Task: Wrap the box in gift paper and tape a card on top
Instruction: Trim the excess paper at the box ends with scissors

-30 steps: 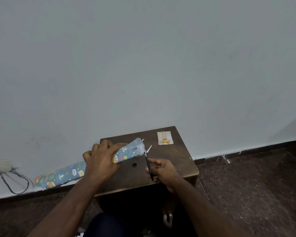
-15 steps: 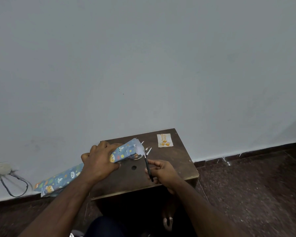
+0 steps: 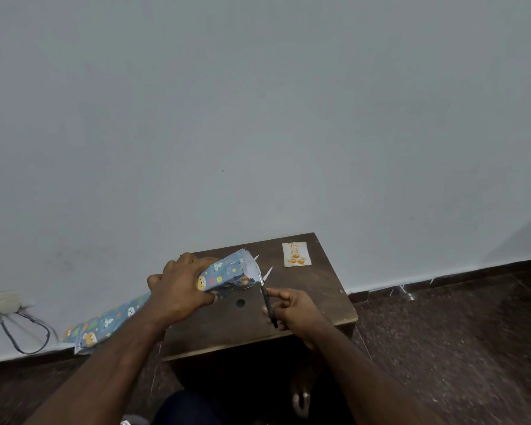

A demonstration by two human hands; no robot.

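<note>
The box (image 3: 227, 273), long and narrow and already sheathed in blue gift paper printed with small animals and flowers, lies slantwise: its right end rests on the surface (image 3: 304, 302), while its left end juts well past the surface's left edge, toward the wall. Over the last second that right end has lifted and turned a little, so the ragged, open paper flaps there now face the scissors (image 3: 265, 294) more squarely. By my reading the end paper is being trimmed before it is folded shut, so the wrapping is well along but not closed.

The left hand (image 3: 181, 291) grips the box from above, fingers curled over its top near the right end. The right hand (image 3: 292, 309) holds the scissors, fingers closed round the dark handle, the thin blades pointing up and touching the paper's torn edge. Two or three pale slivers of paper lie just beside the blades.

The card (image 3: 297, 254), a small cream rectangle with orange print, lies flat near the far right corner, apart from the box and untouched. No tape shows.

The surface is dark, worn wood with a round hole near its middle. Behind it stands a plain grey wall; the floor is dark speckled stone, and a cable (image 3: 25, 334) hangs at the far left.
</note>
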